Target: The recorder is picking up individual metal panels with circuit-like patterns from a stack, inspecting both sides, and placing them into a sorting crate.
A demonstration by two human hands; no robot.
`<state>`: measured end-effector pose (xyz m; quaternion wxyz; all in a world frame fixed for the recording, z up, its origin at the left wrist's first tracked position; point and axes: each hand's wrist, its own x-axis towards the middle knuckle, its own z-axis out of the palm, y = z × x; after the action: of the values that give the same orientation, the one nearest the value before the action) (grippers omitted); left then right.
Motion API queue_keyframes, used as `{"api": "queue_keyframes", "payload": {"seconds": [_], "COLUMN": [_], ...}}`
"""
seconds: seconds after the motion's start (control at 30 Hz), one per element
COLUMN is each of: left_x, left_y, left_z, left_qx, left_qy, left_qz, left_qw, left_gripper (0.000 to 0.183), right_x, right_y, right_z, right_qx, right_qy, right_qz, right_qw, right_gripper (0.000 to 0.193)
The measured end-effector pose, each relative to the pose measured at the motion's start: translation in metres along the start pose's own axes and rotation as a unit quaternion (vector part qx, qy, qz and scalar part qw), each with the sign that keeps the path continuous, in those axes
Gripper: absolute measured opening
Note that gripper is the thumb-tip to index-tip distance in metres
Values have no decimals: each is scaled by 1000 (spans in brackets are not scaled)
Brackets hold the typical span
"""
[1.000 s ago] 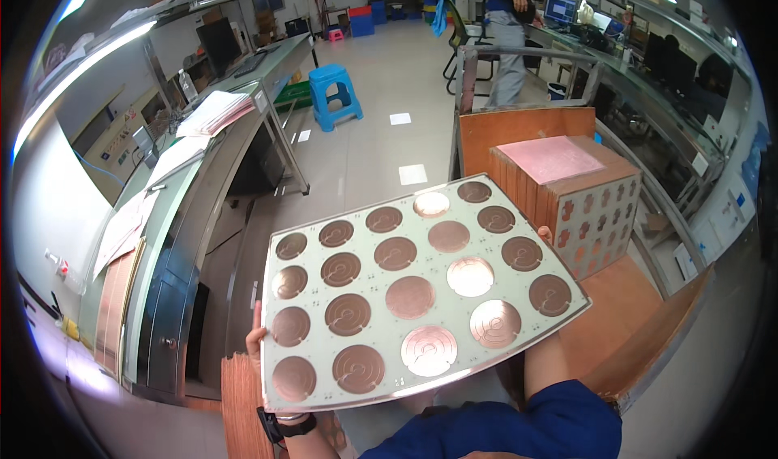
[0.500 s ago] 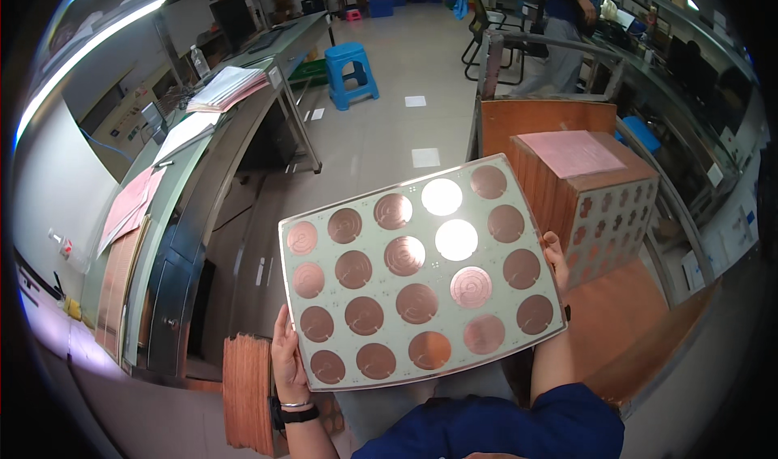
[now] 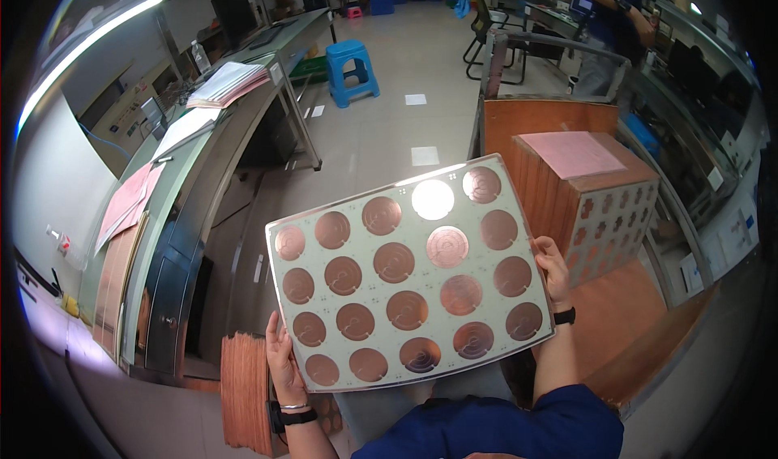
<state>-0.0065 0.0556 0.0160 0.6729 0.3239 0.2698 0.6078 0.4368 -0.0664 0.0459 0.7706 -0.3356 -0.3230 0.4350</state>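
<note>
I hold a circuit board panel (image 3: 427,277) up in front of me, pale green with rows of round copper patterns. It slants, its right side higher than its left. My left hand (image 3: 285,363) grips the lower left edge, fingers along the rim. At the right edge my right hand (image 3: 553,274) has its fingers curled onto the rim. Light glares off one copper disc near the top. Below and left of the panel, close to my left wrist, stands a thick stack of copper-coloured boards (image 3: 245,394).
On the right, a metal-framed cart (image 3: 551,111) carries a board stack (image 3: 616,224) topped by a pink sheet (image 3: 573,155). A bench (image 3: 207,151) with papers runs along the left. Farther off are a blue stool (image 3: 350,74), a chair (image 3: 486,38) and a standing person (image 3: 608,29).
The panel has shifted slightly left and its glare has changed. My right hand shows more fully at its edge. The person in the background has moved right.
</note>
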Motion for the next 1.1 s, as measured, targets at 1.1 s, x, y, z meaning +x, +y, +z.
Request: {"api": "queue_keyframes", "payload": {"seconds": [1.1], "left_x": [22], "left_y": [12], "left_z": [10], "left_qx": [125], "left_qy": [-47], "left_qz": [14], "left_qw": [991], "left_gripper": [53], "right_x": [-48], "right_y": [-1], "right_z": [-76], "right_qx": [-221], "right_qy": [330], "right_qz": [-133], "right_qw": [908], "right_gripper": [40]}}
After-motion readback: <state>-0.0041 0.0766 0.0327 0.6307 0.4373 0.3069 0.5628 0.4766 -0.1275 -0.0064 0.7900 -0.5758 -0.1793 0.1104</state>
